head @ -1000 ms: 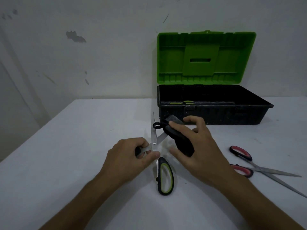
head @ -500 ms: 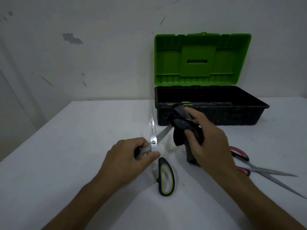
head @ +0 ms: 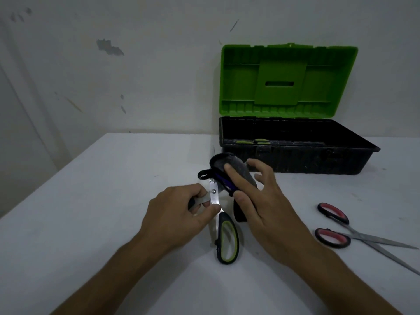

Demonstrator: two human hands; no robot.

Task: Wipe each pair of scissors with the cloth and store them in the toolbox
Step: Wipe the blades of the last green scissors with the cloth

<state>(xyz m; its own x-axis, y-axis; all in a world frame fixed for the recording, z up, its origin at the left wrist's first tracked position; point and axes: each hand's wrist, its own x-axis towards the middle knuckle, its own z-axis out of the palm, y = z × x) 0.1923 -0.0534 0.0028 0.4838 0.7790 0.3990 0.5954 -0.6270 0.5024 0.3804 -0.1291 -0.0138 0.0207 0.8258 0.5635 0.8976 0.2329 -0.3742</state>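
My left hand (head: 179, 210) pinches the black-and-green scissors (head: 226, 242) near their pivot, and one green-lined handle loop lies on the table. My right hand (head: 256, 201) holds a dark grey cloth (head: 236, 169) wrapped over the blades, with thumb and fingers pressing it. The blades are mostly hidden under the cloth. A black toolbox (head: 318, 160) with its green lid (head: 286, 80) raised stands behind, and green-handled scissors (head: 254, 141) lie inside. Red-handled scissors (head: 341, 233) lie spread open on the table to the right.
The white table (head: 91, 212) meets a pale wall at the back, and its left edge runs diagonally. The toolbox stands against the wall at the back right.
My right hand slid the cloth back down the blades toward the pivot and my left hand. The blade tips that showed before are now covered.
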